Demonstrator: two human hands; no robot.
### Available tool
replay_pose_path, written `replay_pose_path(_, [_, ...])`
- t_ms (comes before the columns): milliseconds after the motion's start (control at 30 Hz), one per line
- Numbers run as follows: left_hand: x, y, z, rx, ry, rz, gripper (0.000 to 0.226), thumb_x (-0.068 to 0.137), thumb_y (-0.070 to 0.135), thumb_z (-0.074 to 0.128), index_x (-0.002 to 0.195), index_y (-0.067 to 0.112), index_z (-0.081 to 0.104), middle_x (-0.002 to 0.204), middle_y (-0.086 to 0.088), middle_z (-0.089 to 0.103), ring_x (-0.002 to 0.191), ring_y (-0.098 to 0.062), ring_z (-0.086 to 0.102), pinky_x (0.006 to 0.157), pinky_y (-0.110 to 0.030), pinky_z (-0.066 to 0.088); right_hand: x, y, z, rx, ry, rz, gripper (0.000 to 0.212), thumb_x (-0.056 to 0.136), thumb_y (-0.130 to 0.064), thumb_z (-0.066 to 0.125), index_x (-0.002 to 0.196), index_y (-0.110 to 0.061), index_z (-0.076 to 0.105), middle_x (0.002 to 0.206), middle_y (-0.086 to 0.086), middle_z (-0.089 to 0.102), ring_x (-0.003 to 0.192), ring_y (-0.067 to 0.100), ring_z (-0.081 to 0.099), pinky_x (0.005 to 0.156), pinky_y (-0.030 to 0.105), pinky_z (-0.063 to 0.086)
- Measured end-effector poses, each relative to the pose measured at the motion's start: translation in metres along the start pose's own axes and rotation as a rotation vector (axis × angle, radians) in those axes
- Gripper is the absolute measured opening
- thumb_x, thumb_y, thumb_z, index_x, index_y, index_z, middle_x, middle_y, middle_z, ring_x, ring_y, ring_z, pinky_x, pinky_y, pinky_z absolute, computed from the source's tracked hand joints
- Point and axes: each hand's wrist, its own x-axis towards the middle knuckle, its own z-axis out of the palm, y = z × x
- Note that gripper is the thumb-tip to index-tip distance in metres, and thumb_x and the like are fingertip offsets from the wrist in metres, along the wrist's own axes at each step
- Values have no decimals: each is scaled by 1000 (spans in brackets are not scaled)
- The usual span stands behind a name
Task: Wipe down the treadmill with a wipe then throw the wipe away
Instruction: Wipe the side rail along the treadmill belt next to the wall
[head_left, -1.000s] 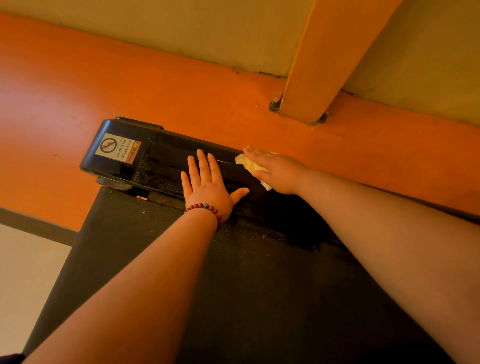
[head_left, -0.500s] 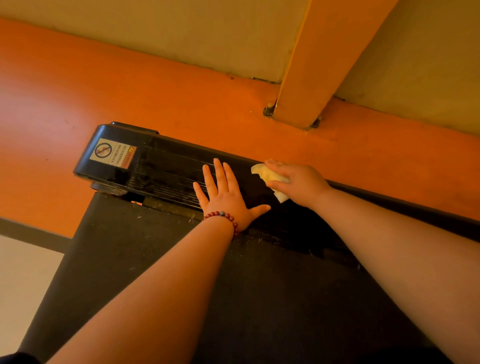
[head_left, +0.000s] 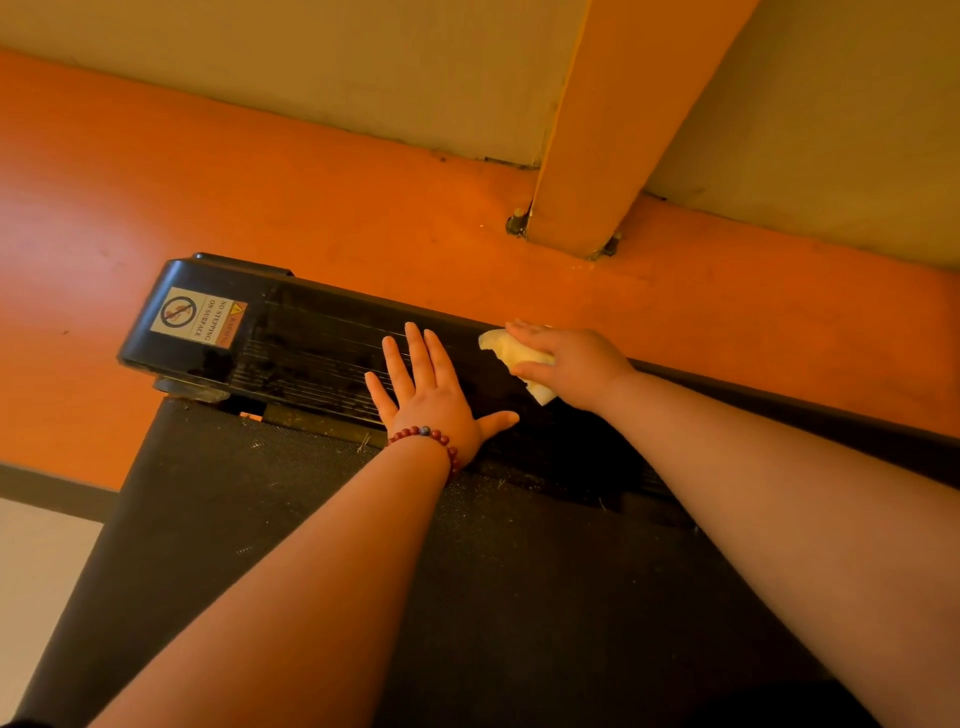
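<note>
The black treadmill fills the lower half of the view: its ribbed side rail (head_left: 311, 348) runs from upper left to right, with the dark belt (head_left: 363, 597) below it. My left hand (head_left: 431, 389), with a red bead bracelet on the wrist, lies flat and spread on the rail. Just to its right, my right hand (head_left: 571, 364) presses a crumpled pale yellow wipe (head_left: 511, 351) onto the rail's far edge. Part of the wipe is hidden under my palm.
A warning sticker (head_left: 200, 317) sits on the rail's end cap at the left. Orange floor (head_left: 311, 208) lies beyond the rail. An orange post (head_left: 613, 130) is bolted to the floor by the beige wall. Pale floor (head_left: 31, 571) shows at lower left.
My right hand with the wipe has slid a little to the right along the rail. My left hand stays flat on the rail. The view has shifted slightly.
</note>
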Motion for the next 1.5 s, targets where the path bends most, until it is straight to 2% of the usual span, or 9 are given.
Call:
replay_pose_path(167, [-1,1,0,-9,4,-8,127,73,84,42,143,8,-32,151,-10,-39,139,-34,-32,113,-54,-12,-4,-1,3,-46,17,-29,59,96,-30,58,148,-29,33,156,-9,28,144,13,23,114,26,18])
replay_pose_path(367, [-2,3,0,-6,0,-16,127,73,85,42,144,8,-31,151,-11,-39,140,-35,-32,113,-54,-12,-25,23,-8,-59,53,49,56,96,-33,56,148,-30,34,156,-9,28,145,11,22,113,24,16])
replay_pose_path(633, [-3,5,1,-13,2,-25,126,75,82,45,145,9,-30,152,-10,-37,140,-35,-30,114,-54,-11,-11,5,1,-92,26,-42,59,97,-31,56,150,-28,30,157,-8,26,145,12,20,114,25,15])
replay_pose_path(800, [-4,7,-1,-11,-11,-32,126,74,82,45,145,9,-30,152,-11,-37,141,-35,-30,114,-54,-10,-36,29,-9,-93,55,22,59,96,-35,56,149,-29,30,157,-8,25,146,13,20,115,28,15])
replay_pose_path(1100, [-6,8,-1,-23,-7,-38,124,76,80,46,145,9,-30,152,-10,-37,141,-35,-30,114,-54,-10,-9,2,8,-107,42,-43,60,97,-33,55,150,-26,29,158,-5,25,146,14,20,115,27,15])
replay_pose_path(1367, [-9,19,-7,-74,-34,-48,121,80,71,54,148,9,-24,154,-14,-33,141,-37,-28,115,-56,-6,-50,46,-15,-136,86,68,57,99,-37,50,150,-28,29,157,-5,26,146,13,20,114,25,14])
replay_pose_path(1500, [-17,46,1,-91,-66,-15,130,74,74,59,147,8,-26,153,-13,-35,140,-36,-30,114,-56,-8,-38,33,-6,-178,83,27,57,100,-37,46,152,-26,24,159,-4,22,147,14,17,116,27,14])
